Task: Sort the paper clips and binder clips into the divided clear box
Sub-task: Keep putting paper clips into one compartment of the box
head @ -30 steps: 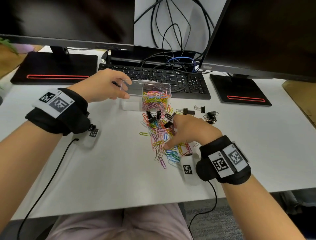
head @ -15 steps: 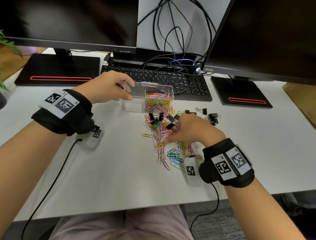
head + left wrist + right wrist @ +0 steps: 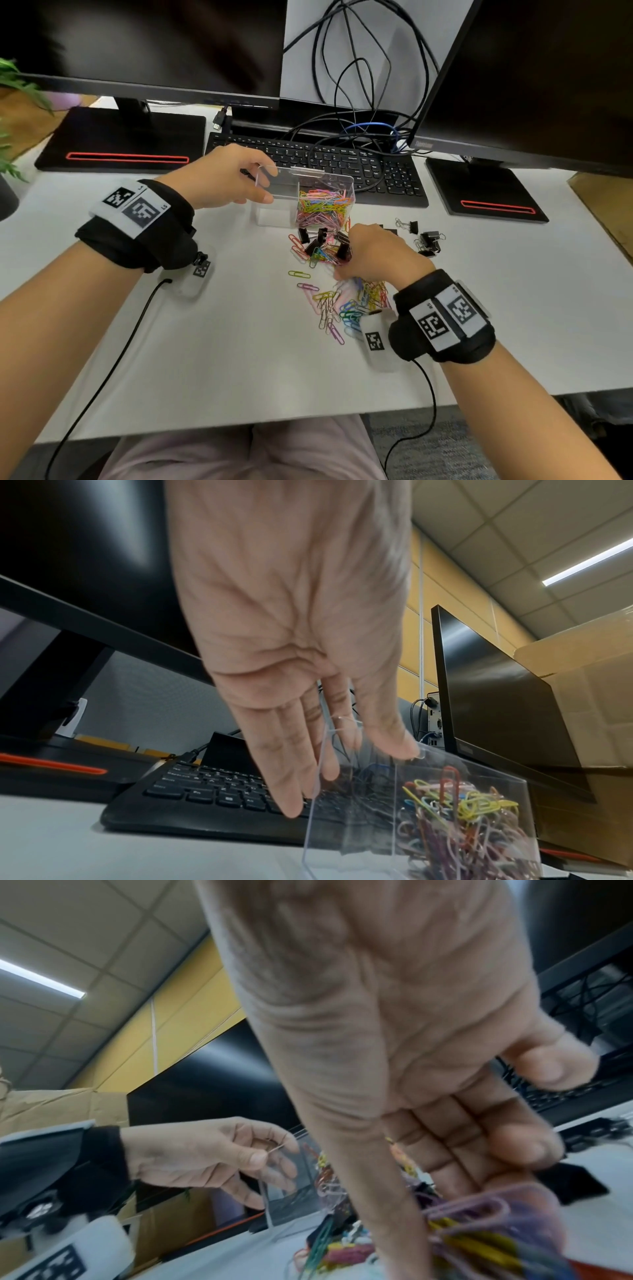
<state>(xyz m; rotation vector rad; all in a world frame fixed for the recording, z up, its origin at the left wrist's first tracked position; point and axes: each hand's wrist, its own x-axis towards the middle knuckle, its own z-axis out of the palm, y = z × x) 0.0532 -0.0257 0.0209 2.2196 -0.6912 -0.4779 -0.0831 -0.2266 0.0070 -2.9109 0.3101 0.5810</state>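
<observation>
now the left hand [image 3: 222, 180] grips the left end of the clear box [image 3: 305, 198], thumb on the near wall and fingers [image 3: 291, 777] over the rim at the far side; the wrist view shows the thumb tip pressed on the top edge. the box stands on the white desk [image 3: 205, 342] just in front of the keyboard [image 3: 342, 164]. its right compartment is heaped with coloured paper clips [image 3: 322, 205]; the left compartment looks bare, though its floor is partly hidden by the hand.

right hand [image 3: 373, 257] is down in the loose pile just in front of the box, fingers curled round a bunch of paper clips [image 3: 479, 1229], purple and yellow ones showing blurred in its wrist view. more paper clips [image 3: 342, 305] lie scattered near that wrist. black binder clips [image 3: 318, 243] sit mixed into the pile by the fingers, and a few more binder clips [image 3: 428, 240] lie apart to the right. two dark monitors [image 3: 137, 44] stand behind.
</observation>
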